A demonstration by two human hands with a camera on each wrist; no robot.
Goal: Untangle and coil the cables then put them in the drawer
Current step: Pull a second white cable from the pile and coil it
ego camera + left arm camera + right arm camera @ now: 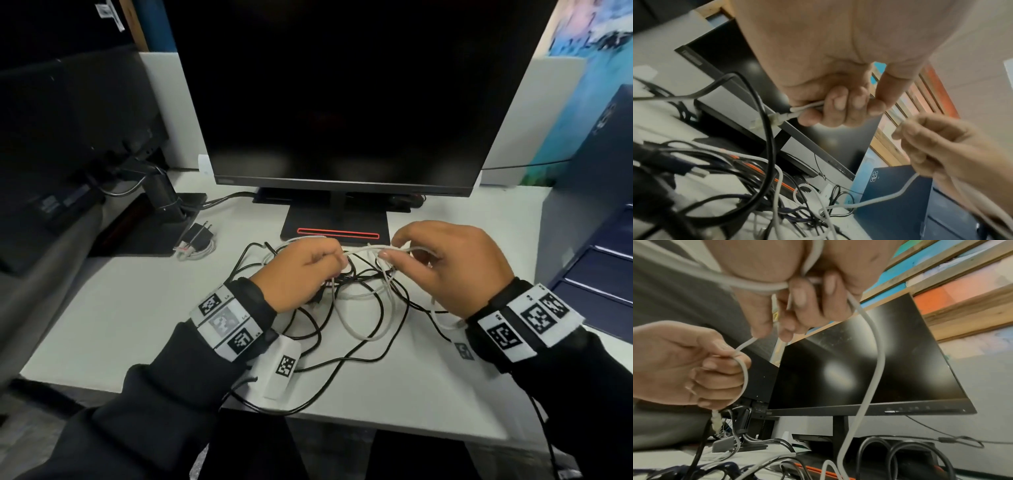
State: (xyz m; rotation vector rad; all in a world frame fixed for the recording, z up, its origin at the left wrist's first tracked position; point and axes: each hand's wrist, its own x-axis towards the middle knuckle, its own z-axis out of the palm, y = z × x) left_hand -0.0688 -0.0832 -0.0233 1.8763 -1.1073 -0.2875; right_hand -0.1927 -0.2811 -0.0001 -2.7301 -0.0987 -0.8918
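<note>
Both hands hold the white cable above the worktop: the left hand grips it near what seems a clear plug, the right hand pinches it. Black cables lie tangled below, before the monitor.

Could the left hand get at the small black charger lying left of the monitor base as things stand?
Probably not at once. The charger lies on open desk with nothing between it and the left hand, but that hand grips the white cable, which the right hand also holds; it must let go first.
</note>
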